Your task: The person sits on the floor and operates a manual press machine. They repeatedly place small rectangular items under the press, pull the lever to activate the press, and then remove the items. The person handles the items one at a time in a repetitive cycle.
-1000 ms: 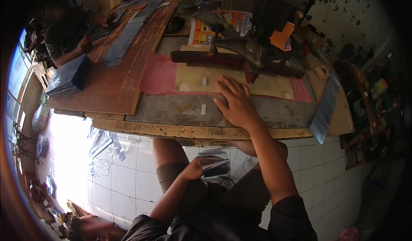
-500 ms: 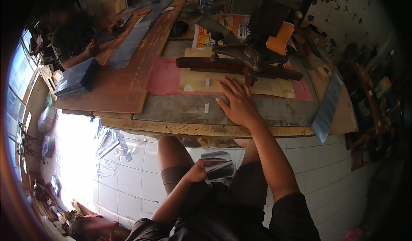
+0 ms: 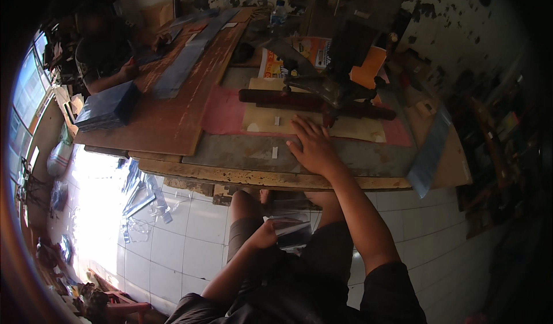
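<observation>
1. Currently, from where I'm standing, the wooden worktable (image 3: 230,172) is spanning the scene, its left part carrying a brown board (image 3: 167,132).
2. A dark press (image 3: 357,41) is towering over it, its long red-brown bar (image 3: 271,97) crossing above a pink sheet (image 3: 224,115) and a yellow sheet (image 3: 360,130), blocking reach toward the back.
3. A co-worker (image 3: 101,53) is working beyond the board, near a stack of bluish film (image 3: 106,109).
4. The seated person's knees (image 3: 245,203) are sitting closer together than a second ago; both hands are keeping their places, so the work seems to be holding steady.
5. A bluish film strip (image 3: 429,159) is overhanging the table's front edge, at right.
6. The right hand (image 3: 315,148) is lying flat, fingers loosely spread on the yellow sheet, seemingly grasping nothing, close to the bar.
7. The left hand (image 3: 264,236) is grasping clear plastic film (image 3: 292,232) above the lap; I can't tell how many layers.
8. Two white tabs (image 3: 275,152) are lying left of the right hand.
</observation>
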Demonstrator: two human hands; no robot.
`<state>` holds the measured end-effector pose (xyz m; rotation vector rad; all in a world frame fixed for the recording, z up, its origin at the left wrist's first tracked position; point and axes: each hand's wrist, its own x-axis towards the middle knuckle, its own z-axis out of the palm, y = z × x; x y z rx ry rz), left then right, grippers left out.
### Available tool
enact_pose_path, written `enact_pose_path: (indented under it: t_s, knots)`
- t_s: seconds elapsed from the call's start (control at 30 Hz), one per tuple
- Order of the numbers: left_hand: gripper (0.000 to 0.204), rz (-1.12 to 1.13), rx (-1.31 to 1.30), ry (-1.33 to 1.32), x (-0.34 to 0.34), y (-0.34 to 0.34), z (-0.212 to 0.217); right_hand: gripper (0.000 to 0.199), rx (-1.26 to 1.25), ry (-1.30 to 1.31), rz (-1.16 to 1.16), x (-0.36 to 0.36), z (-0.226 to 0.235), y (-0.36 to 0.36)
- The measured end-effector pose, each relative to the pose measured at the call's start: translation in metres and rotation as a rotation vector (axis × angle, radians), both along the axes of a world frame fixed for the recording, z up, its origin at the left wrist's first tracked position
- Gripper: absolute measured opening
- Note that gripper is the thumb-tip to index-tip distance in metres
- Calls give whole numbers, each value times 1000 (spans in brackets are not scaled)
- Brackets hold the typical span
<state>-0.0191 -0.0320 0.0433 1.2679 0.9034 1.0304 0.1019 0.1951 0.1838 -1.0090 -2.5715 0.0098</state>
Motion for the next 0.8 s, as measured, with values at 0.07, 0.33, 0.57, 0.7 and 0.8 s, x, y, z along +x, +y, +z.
enact_pose_path:
  t_s: [0.07, 0.33, 0.57, 0.7, 0.8]
  knots:
    - [40, -3, 36, -12, 3, -1, -1, 62, -3, -14, 3, 0, -2, 2]
    - [62, 37, -25, 2, 4, -5, 3, 66, -116, -168, -32, -15, 24, 9]
    - [65, 79, 27, 52, 3, -4, -19, 68, -132, -263, -45, -31, 45, 10]
    - [56, 67, 26, 26, 3, -2, -23, 69, -100, -251, -18, -32, 43, 14]
    - [41, 54, 36, 52, 2, -3, -14, 69, -83, -242, -25, -33, 39, 15]
